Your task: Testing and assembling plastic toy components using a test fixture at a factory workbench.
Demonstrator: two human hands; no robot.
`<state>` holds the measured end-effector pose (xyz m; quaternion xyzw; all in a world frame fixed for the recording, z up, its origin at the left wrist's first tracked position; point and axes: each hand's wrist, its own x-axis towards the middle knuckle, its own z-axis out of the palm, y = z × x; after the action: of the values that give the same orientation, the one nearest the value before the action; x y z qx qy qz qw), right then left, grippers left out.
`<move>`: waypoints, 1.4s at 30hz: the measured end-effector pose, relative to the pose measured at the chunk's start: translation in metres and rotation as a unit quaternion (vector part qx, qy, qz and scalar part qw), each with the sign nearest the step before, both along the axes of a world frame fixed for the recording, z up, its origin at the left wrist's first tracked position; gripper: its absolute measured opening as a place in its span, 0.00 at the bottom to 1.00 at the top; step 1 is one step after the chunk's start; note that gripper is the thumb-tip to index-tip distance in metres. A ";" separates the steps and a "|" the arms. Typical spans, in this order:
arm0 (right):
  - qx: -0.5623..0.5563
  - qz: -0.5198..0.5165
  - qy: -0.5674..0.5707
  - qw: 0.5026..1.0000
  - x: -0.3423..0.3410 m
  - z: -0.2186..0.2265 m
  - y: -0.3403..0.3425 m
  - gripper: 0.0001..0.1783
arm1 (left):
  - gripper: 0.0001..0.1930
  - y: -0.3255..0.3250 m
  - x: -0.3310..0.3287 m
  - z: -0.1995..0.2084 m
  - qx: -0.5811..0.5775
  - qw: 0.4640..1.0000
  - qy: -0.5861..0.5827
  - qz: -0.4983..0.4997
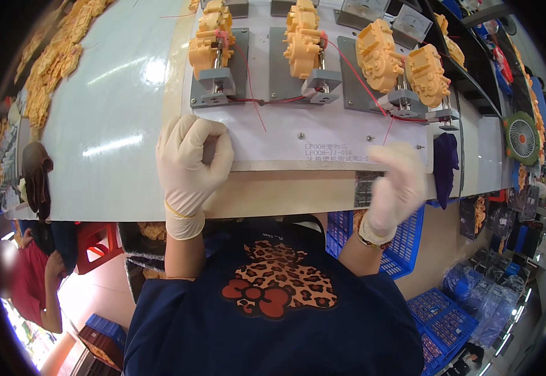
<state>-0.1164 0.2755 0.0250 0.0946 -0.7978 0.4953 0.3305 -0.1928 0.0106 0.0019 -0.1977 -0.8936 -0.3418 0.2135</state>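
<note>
1. The left hand [194, 163], white-gloved, is between 9 and 10 o'clock of the view's centre, its fingers curled in toward the thumb; I cannot tell whether anything is inside.
2. The right hand [398, 188], also gloved, is at 3 o'clock, fingers bent and blurred; I cannot tell what, if anything, it holds.
3. Both hands overlap the near edge of a white panel [266, 147]; contact with it is unclear.
4. Nearest the left hand, at 11 o'clock, the first yellow housing [202, 53] sits on a grey fixture [216, 81].
5. Further yellow housings follow: the second housing [301, 44] near 12 o'clock, the third housing [379, 56] at 1 and the fourth housing [427, 75] near 2.
6. A wire [262, 101] links the two leftmost fixtures.
7. A purple cloth [445, 166] lies at 3 o'clock, just beyond the right hand.
8. Loose yellow parts [57, 59] are heaped at 10 o'clock.
</note>
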 end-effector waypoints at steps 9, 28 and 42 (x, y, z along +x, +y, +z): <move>-0.113 0.079 -0.171 0.976 -0.031 -0.007 -0.032 0.08 | 0.04 -0.008 0.003 0.008 0.031 0.993 -0.113 -0.005; -0.058 0.064 -0.189 0.978 -0.032 -0.008 -0.035 0.06 | 0.04 -0.004 0.007 0.010 0.080 0.986 -0.148 0.013; -0.009 0.048 -0.173 0.984 -0.034 -0.010 -0.037 0.05 | 0.05 -0.007 0.004 0.009 0.090 0.982 -0.166 0.001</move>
<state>-0.1505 0.2389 0.0154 0.0427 -0.8331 0.5264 0.1643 -0.1886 0.0039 0.0106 -0.1171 -0.8823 -0.4488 0.0798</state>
